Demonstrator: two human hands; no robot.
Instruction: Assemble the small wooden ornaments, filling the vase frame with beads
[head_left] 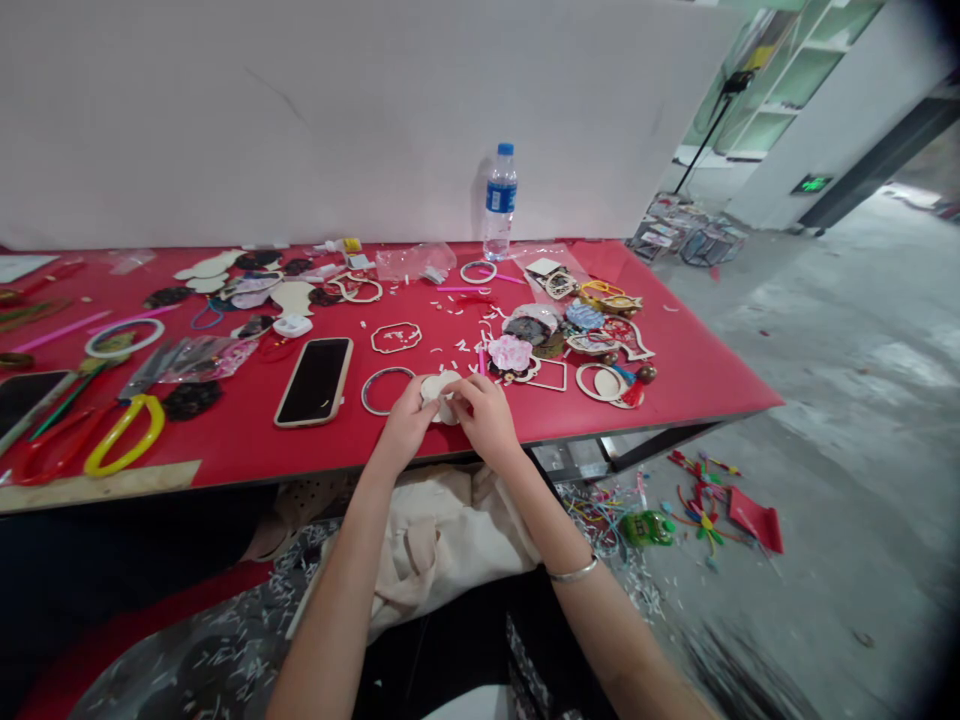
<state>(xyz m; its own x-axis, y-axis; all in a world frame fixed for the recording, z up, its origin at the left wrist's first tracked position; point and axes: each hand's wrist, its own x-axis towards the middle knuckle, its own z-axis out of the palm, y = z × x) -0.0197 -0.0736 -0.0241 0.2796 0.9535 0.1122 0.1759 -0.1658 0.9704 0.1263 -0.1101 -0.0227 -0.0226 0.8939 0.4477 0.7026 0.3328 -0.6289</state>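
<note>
Two hands over the red table (694, 385), near its front edge. L hand (407, 425) and R hand (487, 420) both hold pale wood cutout (440, 395) btwn them, fingers curled in, cutout partly hidden by fingers. Thin grey hoop (386, 390) lies just left of L hand, phone in tan case (313, 381) further left. Pink floral disc (510, 353) and open square wood frame (551, 376) just beyond R hand, small white scraps (457, 350) scattered ahead of cutout. Silver bangle (574, 571) on R wrist.
</note>
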